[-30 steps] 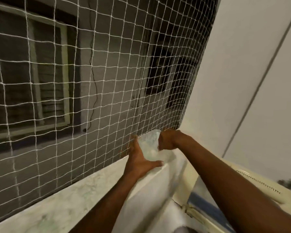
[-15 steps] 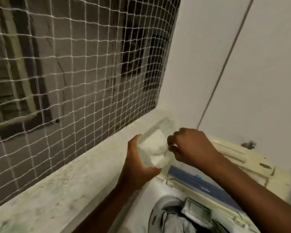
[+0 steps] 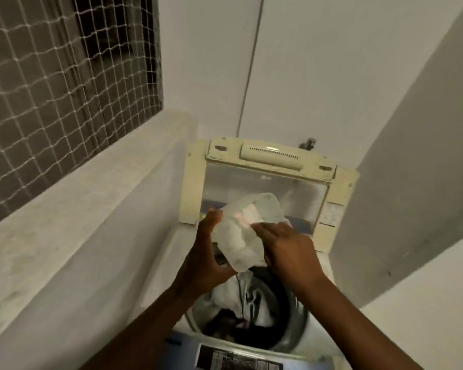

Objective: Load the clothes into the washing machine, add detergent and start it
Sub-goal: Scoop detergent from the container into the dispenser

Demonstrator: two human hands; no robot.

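Note:
A clear plastic bag of white detergent powder (image 3: 247,228) hangs over the open drum of a top-loading washing machine (image 3: 193,193). My left hand (image 3: 206,260) grips the bag from the left and underneath. My right hand (image 3: 289,252) holds its right side, fingers pinched at the bag's upper part. The drum below holds white and dark clothes (image 3: 241,305). The machine's yellowed lid (image 3: 267,156) stands raised at the back. A control panel (image 3: 235,359) shows at the bottom edge.
A pale stone ledge (image 3: 72,209) runs along the left, with white netting (image 3: 51,76) over a window above it. White walls close in behind and to the right of the machine. A tap fitting (image 3: 308,143) sits on the back wall.
The view has swung down from the ledge and netting to the machine. Both hands have carried the bag from the ledge to above the open drum.

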